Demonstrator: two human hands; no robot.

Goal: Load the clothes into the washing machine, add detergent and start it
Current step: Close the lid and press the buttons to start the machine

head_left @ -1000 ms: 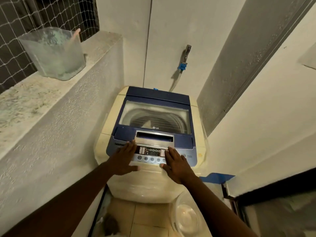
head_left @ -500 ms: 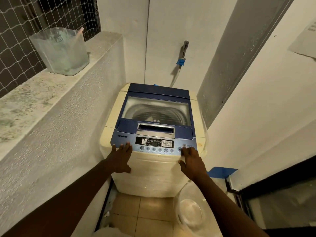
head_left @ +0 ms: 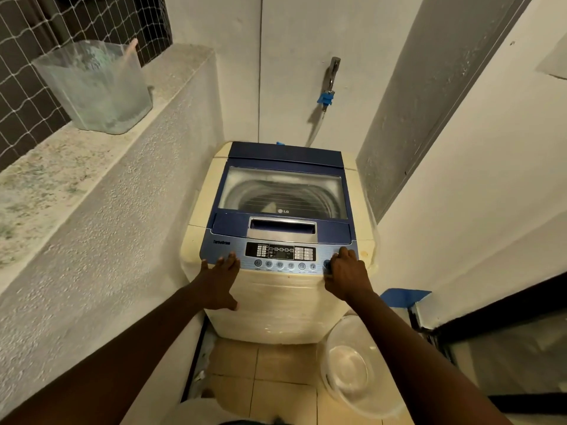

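Washing machine (head_left: 277, 240) stands at the end of a narrow alcove, its lid (head_left: 283, 191) closed, with what looks like a pale item just visible in the drum through the window.

Far left, a translucent tub (head_left: 95, 87) with pale residue inside sits on the speckled ledge (head_left: 46, 167), well apart from the machine and in front of a netted opening.

Next, the left hand (head_left: 219, 283) lies flat with fingers spread, fingertips on the left end of the control panel (head_left: 279, 256) and thumb stretched across the cream front below; it grips nothing and seems only to brace. To its right runs a row of round buttons under a small display, which is too small to read.

At the panel's right end, the right hand (head_left: 346, 276) has its fingers curled loosely onto the corner, one fingertip at a blue button; whether it is pressing, I cannot tell. It looks like the starting step.

On the wall behind, a tap (head_left: 331, 76) feeds a hose down towards the machine. A clear basin (head_left: 352, 366) leans on the floor at the machine's lower right.

Risks, as I judge them: the buttons sit close together, so a finger slightly off may hit the wrong one; the resting left fingertips could nudge a setting; and if the tap is closed, the machine will not fill.
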